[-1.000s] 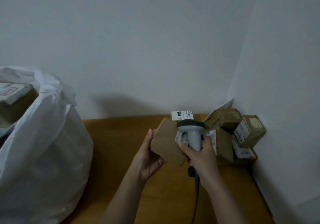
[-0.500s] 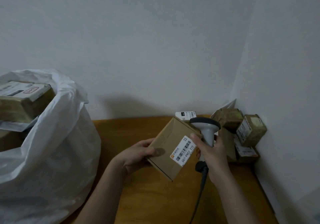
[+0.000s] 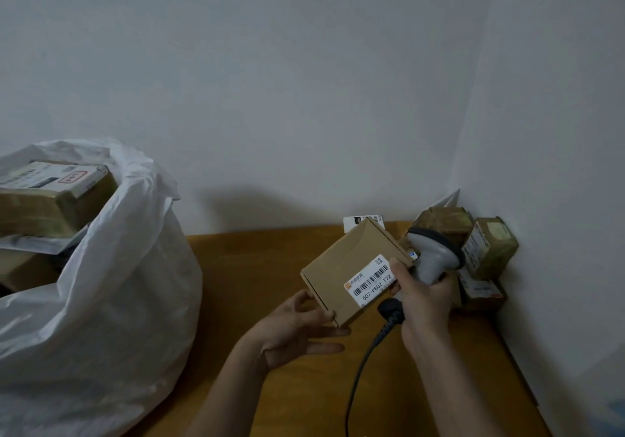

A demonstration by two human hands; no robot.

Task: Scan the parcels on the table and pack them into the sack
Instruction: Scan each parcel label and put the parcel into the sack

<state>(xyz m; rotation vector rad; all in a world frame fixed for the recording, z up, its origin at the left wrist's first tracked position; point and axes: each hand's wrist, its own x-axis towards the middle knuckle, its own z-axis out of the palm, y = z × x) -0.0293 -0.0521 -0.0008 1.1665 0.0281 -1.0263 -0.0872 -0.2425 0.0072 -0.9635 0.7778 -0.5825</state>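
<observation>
A white sack (image 3: 101, 301) is standing at the far left with its mouth gaping, and a taped brown parcel (image 3: 50, 200) with a white label is lying on top inside it, over more packages that are only partly showing. To its right the wooden table (image 3: 243, 267) is running back to the wall. The person's left hand (image 3: 297, 331) is holding a flat box (image 3: 351, 267) from below, thumb curled over the near corner and the other fingers stretched out underneath. The box is hanging tilted above the table, its barcode label (image 3: 370, 281) facing up. The right hand (image 3: 422, 304) is gripping a grey scanner (image 3: 433, 254) with fingers wrapped round the handle, the head sitting just beside the box's right edge and the cable (image 3: 365, 362) trailing down toward the viewer. Behind the box a white card (image 3: 355, 222) is peeking out. In the right corner a pile (image 3: 487, 250) of small taped parcels is leaning against the wall.
</observation>
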